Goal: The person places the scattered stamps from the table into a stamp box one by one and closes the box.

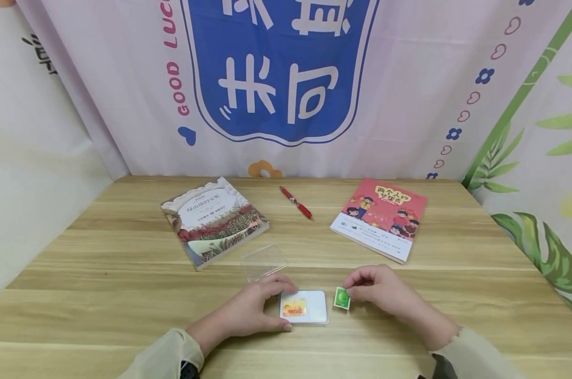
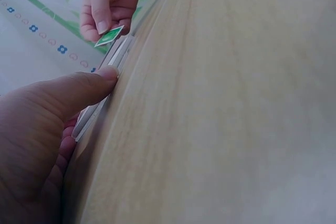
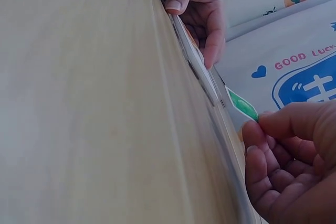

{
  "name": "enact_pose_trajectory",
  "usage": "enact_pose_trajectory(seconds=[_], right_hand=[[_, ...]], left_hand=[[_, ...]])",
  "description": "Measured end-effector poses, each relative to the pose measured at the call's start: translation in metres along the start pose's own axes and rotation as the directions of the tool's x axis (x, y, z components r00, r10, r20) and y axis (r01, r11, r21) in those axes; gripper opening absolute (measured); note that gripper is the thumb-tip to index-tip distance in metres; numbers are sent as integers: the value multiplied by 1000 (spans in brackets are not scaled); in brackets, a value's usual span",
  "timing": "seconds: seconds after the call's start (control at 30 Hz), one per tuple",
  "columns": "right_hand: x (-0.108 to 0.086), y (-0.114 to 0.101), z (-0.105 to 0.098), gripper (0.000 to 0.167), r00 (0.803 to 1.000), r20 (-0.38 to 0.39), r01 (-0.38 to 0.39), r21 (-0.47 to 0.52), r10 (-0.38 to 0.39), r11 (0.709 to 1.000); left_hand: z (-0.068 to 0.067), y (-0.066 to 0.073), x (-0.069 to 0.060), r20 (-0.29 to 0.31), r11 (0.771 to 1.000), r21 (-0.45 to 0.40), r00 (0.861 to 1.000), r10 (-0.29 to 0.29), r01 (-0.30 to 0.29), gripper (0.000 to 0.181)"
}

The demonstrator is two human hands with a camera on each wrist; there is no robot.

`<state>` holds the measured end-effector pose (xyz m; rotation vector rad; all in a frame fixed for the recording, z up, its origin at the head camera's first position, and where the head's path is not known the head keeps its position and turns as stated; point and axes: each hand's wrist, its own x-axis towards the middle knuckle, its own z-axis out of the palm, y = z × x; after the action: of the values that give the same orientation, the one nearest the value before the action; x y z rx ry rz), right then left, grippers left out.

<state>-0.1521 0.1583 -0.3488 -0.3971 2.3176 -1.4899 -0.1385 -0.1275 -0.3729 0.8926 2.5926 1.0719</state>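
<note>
A white rectangular case (image 1: 318,306) lies flat on the table, with a small orange-yellow stamp-like piece (image 1: 294,308) on its left part. My left hand (image 1: 248,310) grips the case's left end between thumb and fingers; in the left wrist view the thumb presses its near edge (image 2: 94,109). My right hand (image 1: 385,292) pinches a small green stamp-like piece (image 1: 342,298) by its right side, just right of the case and apart from it. In the right wrist view the green piece (image 3: 242,104) is between thumb and index finger.
A clear plastic lid (image 1: 264,262) lies behind my left hand. Farther back are a book with a floral cover (image 1: 214,221) at left, a red pen (image 1: 296,202) in the middle, and a red and white book (image 1: 380,218) at right. A printed curtain hangs behind the table.
</note>
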Motion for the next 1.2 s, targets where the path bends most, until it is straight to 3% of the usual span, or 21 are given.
enact_pose_trajectory(seconds=[0.43, 0.97, 1.2], right_hand=[[10, -9, 18, 13, 998, 57, 37, 13, -38, 999], [27, -12, 41, 4, 993, 69, 108, -194, -97, 975], [29, -13, 41, 7, 989, 85, 135, -190, -120, 973]], left_hand=[[1, -1, 0, -10, 1000, -15, 1000, 23, -23, 54], [2, -2, -2, -11, 999, -18, 999, 31, -31, 54], [1, -2, 0, -11, 999, -21, 1000, 27, -27, 53]])
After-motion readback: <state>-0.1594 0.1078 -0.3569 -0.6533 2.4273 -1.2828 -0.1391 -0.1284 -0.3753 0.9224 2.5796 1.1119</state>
